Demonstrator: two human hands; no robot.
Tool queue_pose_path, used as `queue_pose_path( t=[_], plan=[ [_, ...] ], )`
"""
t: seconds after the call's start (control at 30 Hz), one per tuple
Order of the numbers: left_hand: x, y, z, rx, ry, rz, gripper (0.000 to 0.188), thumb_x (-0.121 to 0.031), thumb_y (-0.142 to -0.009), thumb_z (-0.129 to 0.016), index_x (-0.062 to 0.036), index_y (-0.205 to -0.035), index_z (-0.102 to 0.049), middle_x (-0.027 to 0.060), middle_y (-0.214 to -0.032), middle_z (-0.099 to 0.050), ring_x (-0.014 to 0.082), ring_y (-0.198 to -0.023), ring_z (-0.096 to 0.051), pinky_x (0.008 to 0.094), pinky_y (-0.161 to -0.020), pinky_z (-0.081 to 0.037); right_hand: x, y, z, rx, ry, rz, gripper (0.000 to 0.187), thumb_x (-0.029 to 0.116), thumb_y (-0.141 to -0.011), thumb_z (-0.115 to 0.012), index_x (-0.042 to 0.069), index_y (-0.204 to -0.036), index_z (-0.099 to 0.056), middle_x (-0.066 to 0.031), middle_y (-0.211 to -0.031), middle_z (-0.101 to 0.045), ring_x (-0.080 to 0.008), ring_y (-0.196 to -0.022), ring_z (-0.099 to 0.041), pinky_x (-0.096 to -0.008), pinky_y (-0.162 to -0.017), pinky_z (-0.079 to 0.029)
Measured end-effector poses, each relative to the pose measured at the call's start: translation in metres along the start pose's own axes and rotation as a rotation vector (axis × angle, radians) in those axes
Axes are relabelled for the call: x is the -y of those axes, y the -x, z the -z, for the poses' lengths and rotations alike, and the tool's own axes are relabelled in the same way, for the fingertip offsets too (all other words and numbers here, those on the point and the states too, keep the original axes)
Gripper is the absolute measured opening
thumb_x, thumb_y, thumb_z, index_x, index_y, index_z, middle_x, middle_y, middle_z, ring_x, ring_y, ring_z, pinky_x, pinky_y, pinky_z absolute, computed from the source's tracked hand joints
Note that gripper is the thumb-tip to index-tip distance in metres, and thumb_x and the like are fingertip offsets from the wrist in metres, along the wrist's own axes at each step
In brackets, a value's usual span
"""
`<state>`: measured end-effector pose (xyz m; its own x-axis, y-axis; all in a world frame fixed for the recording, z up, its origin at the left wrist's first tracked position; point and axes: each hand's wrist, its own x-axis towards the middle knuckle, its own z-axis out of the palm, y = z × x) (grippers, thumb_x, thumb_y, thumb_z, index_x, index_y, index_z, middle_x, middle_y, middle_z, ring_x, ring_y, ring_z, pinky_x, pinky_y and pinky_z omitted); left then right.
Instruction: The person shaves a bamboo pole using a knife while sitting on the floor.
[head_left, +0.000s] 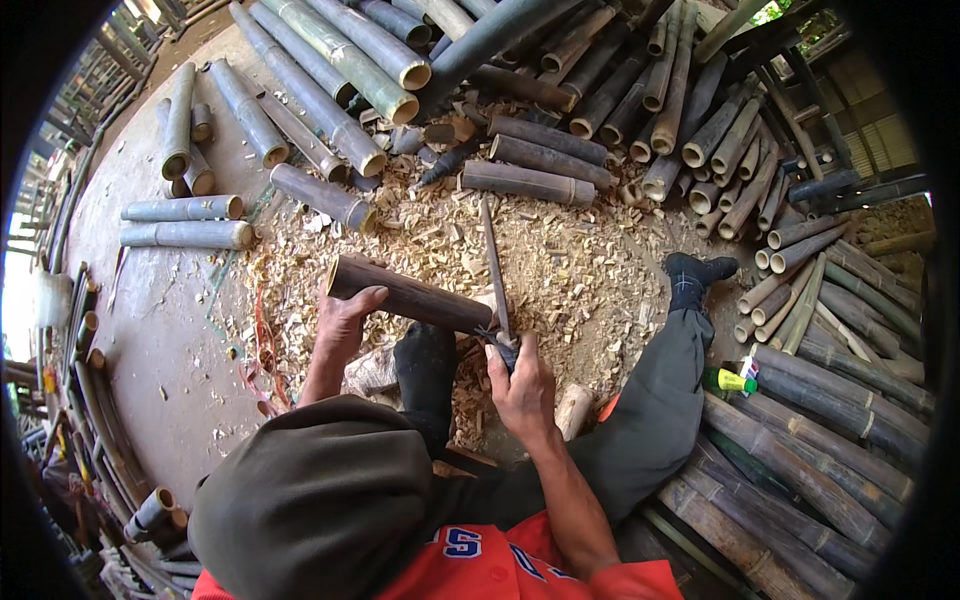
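My left hand is closed round the left end of a dark bamboo tube, its thumb along the top. The tube lies slantwise in front of me, its open left end higher than the right. My right hand grips the dark wrapped handle of a long knife, whose narrow blade points away from me. Near the handle, the blade meets or crosses the tube's right end; whether it is cutting in I cannot tell. Below the tube's right half stands my dark boot, beside a pale wood block.
Pale wood chips cover the ground. Cut bamboo tubes lie just beyond the knife, with longer poles behind. Stacked bamboo rises on the right, a green-yellow bottle on it. My outstretched leg lies to the right.
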<state>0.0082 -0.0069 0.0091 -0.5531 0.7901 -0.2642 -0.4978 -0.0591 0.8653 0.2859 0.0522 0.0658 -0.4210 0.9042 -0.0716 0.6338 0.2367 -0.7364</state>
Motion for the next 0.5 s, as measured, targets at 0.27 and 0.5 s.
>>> queue_pose_path(
  t=[0.27, 0.5],
  plan=[
    [-0.011, 0.009, -0.029, -0.082, 0.211, 0.020, 0.058, -0.006, -0.075, -0.087, 0.0048, -0.124, -0.058, 0.0155, -0.111, -0.069, 0.0226, -0.098, -0.069, 0.0357, -0.093, -0.057, -0.038, -0.010, -0.015, 0.180, 0.265, -0.272, 0.040, 0.032, -0.099, -0.063, -0.002, -0.117, -0.051, -0.0284, -0.088, -0.070, -0.0489, -0.082, -0.069, -0.0557, -0.070, -0.053],
    [0.007, 0.010, -0.020, -0.151, 0.131, -0.023, 0.056, 0.002, -0.078, -0.087, 0.0053, -0.125, -0.058, 0.0155, -0.112, -0.071, 0.0211, -0.098, -0.070, 0.0355, -0.092, -0.057, -0.009, 0.006, -0.009, -0.194, -0.079, 0.128, 0.032, 0.019, -0.097, -0.068, 0.004, -0.120, -0.052, -0.0192, -0.082, -0.071, -0.0394, -0.067, -0.070, -0.0467, -0.057, -0.054]
  ],
)
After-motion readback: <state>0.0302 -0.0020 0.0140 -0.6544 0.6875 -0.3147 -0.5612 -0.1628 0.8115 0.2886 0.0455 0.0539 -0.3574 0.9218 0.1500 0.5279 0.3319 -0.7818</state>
